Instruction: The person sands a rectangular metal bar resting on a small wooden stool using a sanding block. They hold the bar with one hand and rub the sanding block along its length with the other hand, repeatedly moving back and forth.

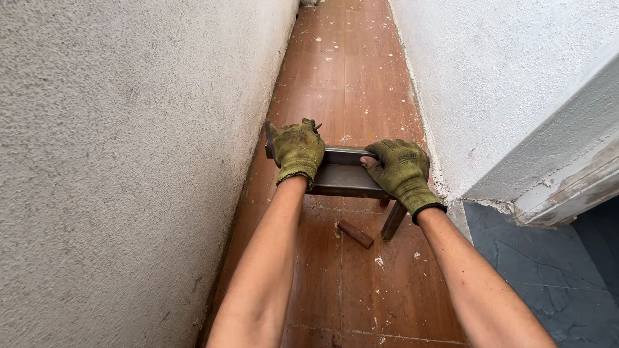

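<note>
Both my hands wear olive knitted gloves and grip a dark metal stool-like frame (343, 175) held above the floor in a narrow corridor. My left hand (296, 150) clasps its left end. My right hand (401, 171) clasps its right end, with one fingertip poking through the glove. Rusty metal legs (393, 220) hang below the frame on the right side.
A rough plastered wall (122, 161) stands close on the left and a white wall (509, 84) on the right. The brown tiled floor (345, 77) carries plaster chips and a short rusty bar (355, 234). Grey tiles (548, 270) begin at lower right.
</note>
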